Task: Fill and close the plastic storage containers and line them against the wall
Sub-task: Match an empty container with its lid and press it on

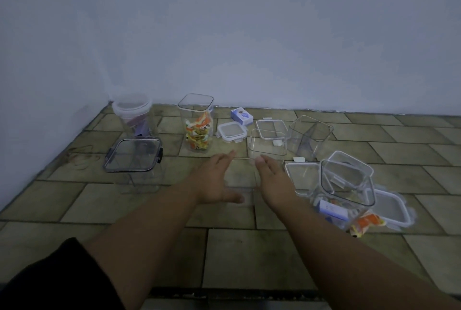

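Dim tiled floor (249, 254); L hand (217, 181) & R hand (272, 180), fingers straight, flank clear box (240, 180) mid-floor; box edges barely visible, contact unclear; filled jar (197, 130) nr wall (224, 35).

view: one head camera, wide-angle, worn by the person
position: above the tiled floor (249, 247), behind both forearms
facing: forward and down, square-on to the wall (249, 35), with the room corner at frame left
split: wall takes the upper part of the frame, floor the lower; the seam runs just above mid-height
near field: left hand (217, 180) and right hand (272, 180) close to frame centre, arms coming in from the bottom edge, dark sleeve (50, 279) bottom left
mid field: clear containers (197, 122) spread between the hands and the wall
lens: tile lines fan outward toward the edges
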